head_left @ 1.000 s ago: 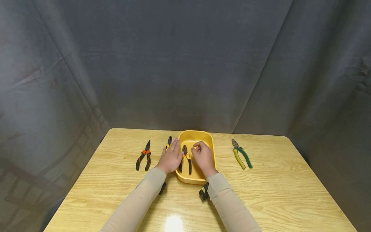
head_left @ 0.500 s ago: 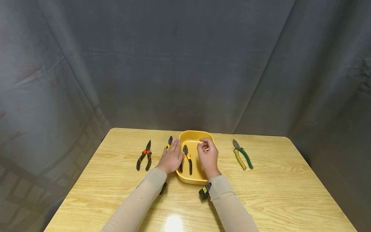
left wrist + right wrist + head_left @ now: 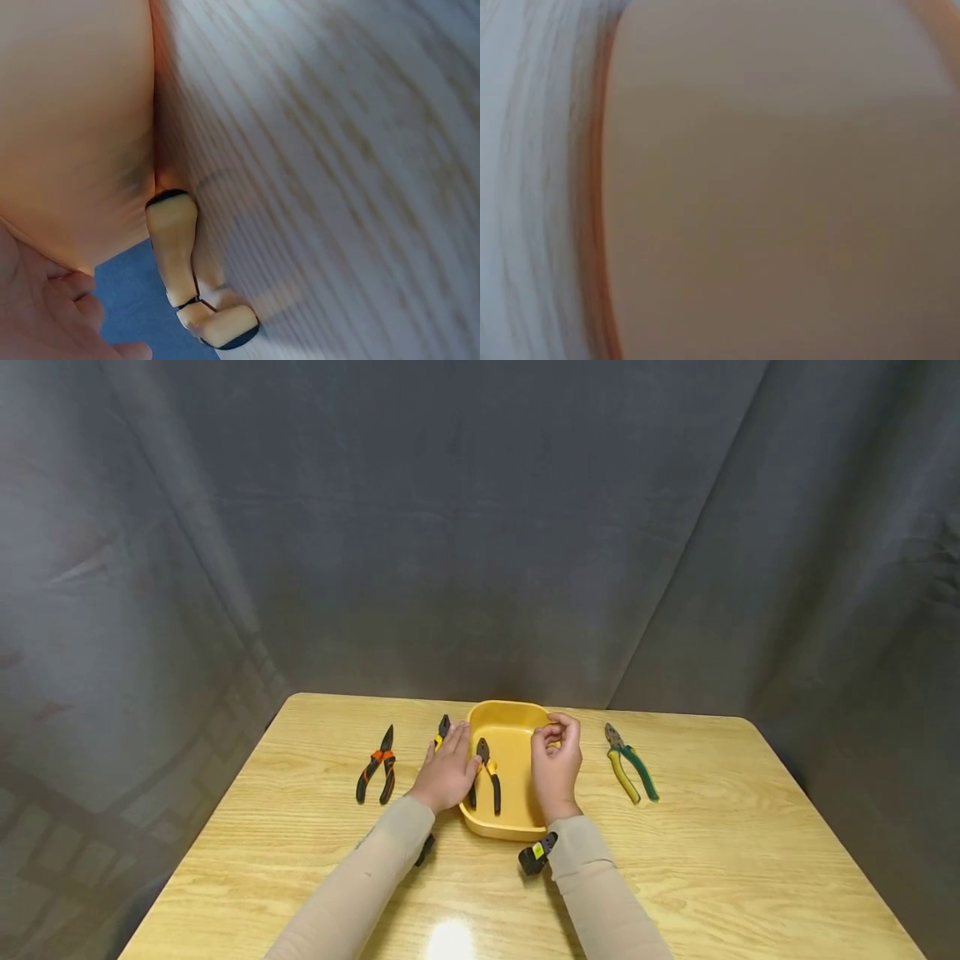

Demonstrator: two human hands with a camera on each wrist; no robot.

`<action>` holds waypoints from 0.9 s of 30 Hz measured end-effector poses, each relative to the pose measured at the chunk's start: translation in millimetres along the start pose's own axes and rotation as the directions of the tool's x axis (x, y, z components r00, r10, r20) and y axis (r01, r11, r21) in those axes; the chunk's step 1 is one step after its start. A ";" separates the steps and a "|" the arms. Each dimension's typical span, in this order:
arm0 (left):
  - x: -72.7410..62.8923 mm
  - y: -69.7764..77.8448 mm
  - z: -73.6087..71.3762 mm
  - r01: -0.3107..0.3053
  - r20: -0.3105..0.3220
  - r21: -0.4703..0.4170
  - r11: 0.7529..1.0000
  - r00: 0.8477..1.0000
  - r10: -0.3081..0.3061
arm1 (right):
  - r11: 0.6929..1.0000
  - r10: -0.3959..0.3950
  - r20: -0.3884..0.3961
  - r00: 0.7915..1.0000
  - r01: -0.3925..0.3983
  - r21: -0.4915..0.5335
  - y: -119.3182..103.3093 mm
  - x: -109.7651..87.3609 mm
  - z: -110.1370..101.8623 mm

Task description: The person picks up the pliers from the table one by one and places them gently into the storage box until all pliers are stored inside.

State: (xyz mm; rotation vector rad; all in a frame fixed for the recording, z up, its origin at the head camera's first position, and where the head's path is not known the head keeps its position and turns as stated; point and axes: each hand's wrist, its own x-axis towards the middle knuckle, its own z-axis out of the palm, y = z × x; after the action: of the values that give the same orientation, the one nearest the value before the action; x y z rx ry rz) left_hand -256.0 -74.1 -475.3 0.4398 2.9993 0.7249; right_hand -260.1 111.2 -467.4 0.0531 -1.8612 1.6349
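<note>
My left hand (image 3: 444,772) lies with straight fingers along the left wall of a yellow tray (image 3: 501,833). Inside the tray, combination pliers (image 3: 483,752) with black and yellow handles lie towards the left, partly behind my left thumb. A second pair of black and yellow pliers (image 3: 443,727) sits on the table, mostly covered by the left hand. Its yellow handles (image 3: 174,247) show in the left wrist view beside the tray wall (image 3: 71,112). My right hand (image 3: 557,768) hovers over the tray's right rim, fingers loosely bent, with no tool in it; whether it touches the rim I cannot tell.
Orange and black long-nose pliers (image 3: 381,767) lie on the wooden table (image 3: 720,827) to the left. Pliers with yellow and green handles (image 3: 630,764) lie to the right of the tray. A grey cloth (image 3: 450,568) hangs behind the table.
My right hand has shifted rightwards from inside the tray to its right rim. The left hand stays at the left wall, and the pliers in the tray stay put.
</note>
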 end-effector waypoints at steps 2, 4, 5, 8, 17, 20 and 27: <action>-0.5 2.4 1.0 -0.004 0.006 -0.004 1.000 1.000 0.004 | 1.000 -0.010 0.008 1.000 0.010 -0.018 -0.4 1.4 -3.4; -0.8 4.4 1.7 -0.010 0.008 -0.008 1.000 1.000 0.010 | 0.999 -0.016 0.008 1.000 0.017 -0.033 -0.6 3.3 -6.8; -0.8 5.0 2.2 -0.012 0.006 -0.010 1.000 1.000 0.012 | 0.999 -0.016 0.007 1.000 0.017 -0.036 -0.2 4.2 -8.6; -0.4 6.0 3.4 -0.021 0.000 -0.004 1.000 1.000 0.021 | 0.999 -0.008 0.000 1.000 0.008 -0.043 2.0 7.2 -14.1; -0.9 4.5 3.5 -0.020 -0.007 0.010 1.000 1.000 0.020 | 0.998 0.022 0.025 0.999 -0.020 -0.059 13.4 14.6 -33.6; -1.0 3.7 2.5 -0.021 -0.010 0.006 1.000 1.000 0.021 | 0.997 0.038 0.029 0.999 -0.036 -0.064 17.3 18.4 -40.0; 2.4 2.0 4.3 -0.018 -0.015 -0.003 1.000 1.000 0.017 | 0.993 0.024 0.026 0.999 -0.020 -0.114 21.1 28.2 -54.6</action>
State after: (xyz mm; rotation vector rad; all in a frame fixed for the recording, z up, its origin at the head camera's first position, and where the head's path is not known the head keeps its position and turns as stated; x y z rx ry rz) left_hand -257.4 -69.8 -478.1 0.4632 3.0114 0.7369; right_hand -267.5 175.6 -471.5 0.0067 -1.9790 1.5471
